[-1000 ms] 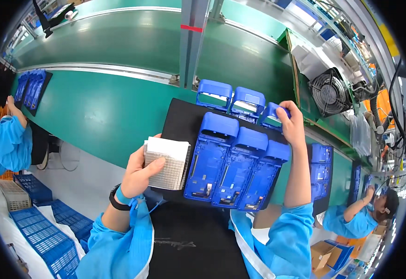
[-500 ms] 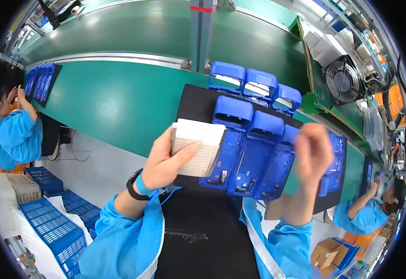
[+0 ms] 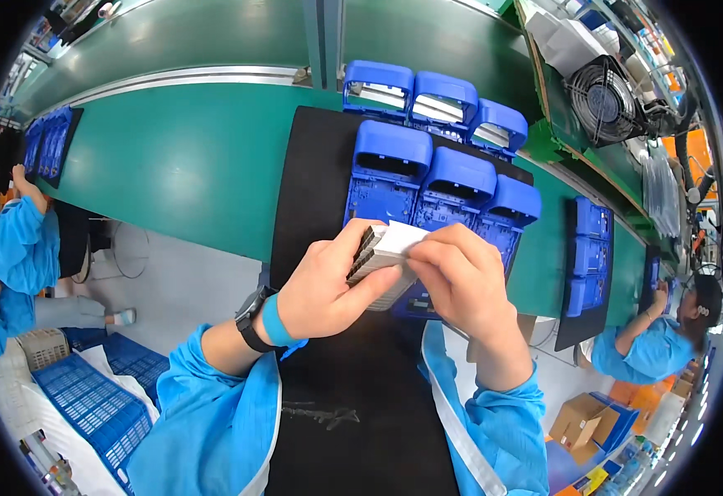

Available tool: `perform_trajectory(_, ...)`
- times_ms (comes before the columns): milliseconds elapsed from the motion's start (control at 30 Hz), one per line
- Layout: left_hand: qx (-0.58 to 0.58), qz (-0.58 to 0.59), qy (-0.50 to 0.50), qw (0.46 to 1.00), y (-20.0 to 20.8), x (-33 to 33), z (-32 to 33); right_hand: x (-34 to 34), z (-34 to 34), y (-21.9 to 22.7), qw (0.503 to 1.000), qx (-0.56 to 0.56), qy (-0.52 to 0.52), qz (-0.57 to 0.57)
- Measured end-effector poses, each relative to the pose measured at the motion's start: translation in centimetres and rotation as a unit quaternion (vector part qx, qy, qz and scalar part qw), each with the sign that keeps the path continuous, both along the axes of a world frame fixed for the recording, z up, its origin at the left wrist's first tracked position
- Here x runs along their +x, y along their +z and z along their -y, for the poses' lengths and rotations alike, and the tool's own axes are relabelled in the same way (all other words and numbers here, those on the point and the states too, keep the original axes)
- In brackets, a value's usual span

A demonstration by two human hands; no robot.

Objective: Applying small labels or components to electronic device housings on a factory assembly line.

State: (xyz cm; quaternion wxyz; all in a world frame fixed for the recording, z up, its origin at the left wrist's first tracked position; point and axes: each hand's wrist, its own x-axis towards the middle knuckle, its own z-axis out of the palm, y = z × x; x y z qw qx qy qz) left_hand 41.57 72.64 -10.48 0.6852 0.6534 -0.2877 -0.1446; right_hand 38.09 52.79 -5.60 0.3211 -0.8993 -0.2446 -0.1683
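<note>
My left hand (image 3: 320, 285) is closed around a thick stack of small white sheets (image 3: 384, 266) with grey layered edges, held tilted above the table's near edge. At the top of that stack, my right hand (image 3: 467, 285) pinches the corner of a white sheet (image 3: 401, 237) between thumb and fingers. Whether the sheet is separated from the stack I cannot tell. Just beyond my hands lie three blue plastic housings (image 3: 393, 150) with hollow hooded ends. Their lower parts are partly hidden by my hands and the stack.
Behind stand three more blue housings (image 3: 378, 76) with white pieces inside. A black mat (image 3: 308, 178) lies under the near row on the green table (image 3: 204, 165). Other housings (image 3: 589, 256) rest on a mat at right, near a fan (image 3: 603, 101). Co-workers sit on both sides.
My right hand has come in from the right and now pinches at the stack. My left hand has tilted the stack, turning its layered edge. The view has shifted slightly.
</note>
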Motion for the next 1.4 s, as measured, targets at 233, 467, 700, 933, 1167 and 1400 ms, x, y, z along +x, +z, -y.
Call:
perform_trajectory(233,0.039,0.053,0.013,0.998,0.6,-0.3,0.5,-0.4,0.7,-0.6,1.0,-0.009,0.017,-0.012)
perform_trajectory(467,0.013,-0.05,0.0,0.999,0.0,-0.2,1.6,-1.3,1.6,-1.2,0.999,-0.038,0.019,-0.005)
perform_trajectory(700,-0.047,-0.181,0.071,0.98,-1.5,-0.6,-0.2,-3.5,7.6,0.1,0.993,-0.05,-0.074,-0.081)
perform_trajectory(933,-0.034,-0.187,0.095,0.977,-1.8,-1.6,-1.3,-5.3,9.6,-0.7,0.961,-0.166,-0.052,-0.215)
perform_trajectory(1167,-0.062,-0.167,-0.057,0.982,-2.2,-2.9,-1.7,-7.4,9.4,-1.0,0.954,-0.202,-0.031,-0.217)
perform_trajectory(1400,0.033,-0.057,-0.291,0.955,-3.1,-4.6,1.3,-7.2,8.7,-2.4,0.964,-0.203,-0.031,-0.169)
